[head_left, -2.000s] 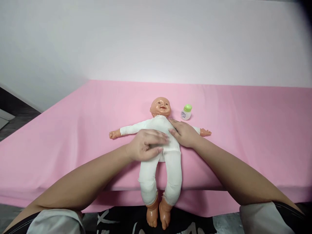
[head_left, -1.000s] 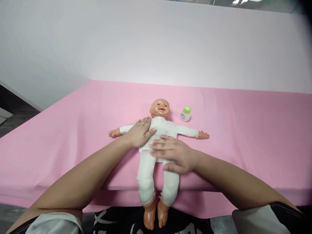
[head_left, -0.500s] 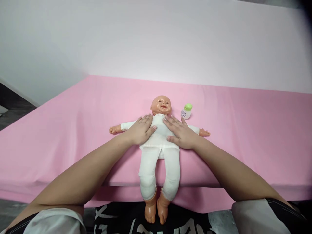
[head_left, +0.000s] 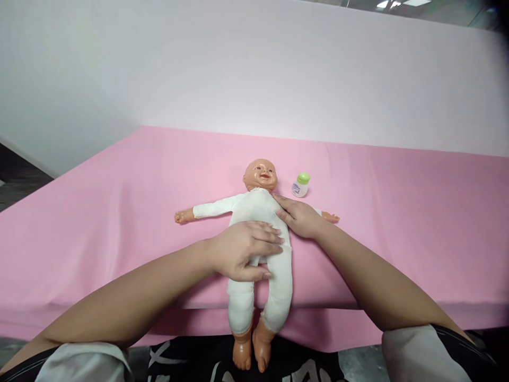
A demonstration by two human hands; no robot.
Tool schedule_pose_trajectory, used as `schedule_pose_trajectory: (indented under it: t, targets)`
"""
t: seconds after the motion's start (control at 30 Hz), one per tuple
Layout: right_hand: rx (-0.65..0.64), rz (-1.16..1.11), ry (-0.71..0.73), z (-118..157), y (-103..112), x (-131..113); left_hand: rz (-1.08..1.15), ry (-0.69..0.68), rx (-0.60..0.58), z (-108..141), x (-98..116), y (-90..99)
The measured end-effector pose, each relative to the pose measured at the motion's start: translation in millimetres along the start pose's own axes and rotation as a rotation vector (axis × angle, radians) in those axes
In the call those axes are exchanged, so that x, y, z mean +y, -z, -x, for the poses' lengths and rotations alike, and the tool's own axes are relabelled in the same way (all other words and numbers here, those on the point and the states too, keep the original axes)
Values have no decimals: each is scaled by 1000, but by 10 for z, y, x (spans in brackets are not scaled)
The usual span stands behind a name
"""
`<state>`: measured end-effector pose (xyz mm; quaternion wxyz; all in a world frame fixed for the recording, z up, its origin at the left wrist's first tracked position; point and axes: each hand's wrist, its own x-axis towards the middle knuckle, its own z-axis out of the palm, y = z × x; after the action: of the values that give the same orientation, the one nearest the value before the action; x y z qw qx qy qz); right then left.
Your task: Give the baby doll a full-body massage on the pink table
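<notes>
A baby doll [head_left: 258, 207] with a white cloth body and plastic head, hands and feet lies on its back on a pink-covered table [head_left: 159, 175]. Its arms are stretched to the sides and its feet hang over the front edge. My left hand [head_left: 248, 249] lies across the doll's lower belly and hips, fingers spread and pointing right. On the doll's chest and shoulder, at the right of the view, rests my right hand [head_left: 300, 215], its fingers extended. That hand and wrist hide most of the doll's arm there. Neither hand grips anything.
A small clear bottle with a green cap [head_left: 301, 185] stands beside the doll's head, just beyond my right hand. Behind the table rises a white wall [head_left: 254, 74]. The table's front edge runs close to my body.
My left hand has moved from the doll's chest and shoulder down to its lower belly. My right hand stays near the other shoulder, turned slightly. The view has shifted a little.
</notes>
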<state>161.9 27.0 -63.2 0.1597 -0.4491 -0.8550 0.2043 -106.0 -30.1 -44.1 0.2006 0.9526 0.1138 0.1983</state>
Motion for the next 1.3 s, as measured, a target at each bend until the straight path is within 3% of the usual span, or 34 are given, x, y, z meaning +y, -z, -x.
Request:
schedule_pose_trajectory:
  t: [0.27, 0.5, 0.67, 0.77, 0.87, 0.93, 1.03, 1.3]
  targets:
    - [-13, -36, 30, 20, 15, 2, -254, 355, -116, 93, -346, 95]
    - [10, 5, 4, 16, 9, 5, -332, 644, -151, 139, -322, 139]
    - [83, 42, 54, 68, -83, -23, -348, 791, -133, 186, -428, 176]
    - [101, 32, 292, 189, -158, -188, -328, 823, -125, 222, -508, 206]
    - [-40, -49, 662, 315, -220, -389, -316, 815, -132, 240, -545, 219]
    - [-125, -97, 781, 353, -246, -470, -317, 813, -130, 246, -554, 211]
    - [-142, -109, 740, 323, -247, -467, -326, 816, -125, 261, -576, 184]
    - [-98, 36, 378, 140, -183, -191, -312, 813, -141, 275, -600, 164]
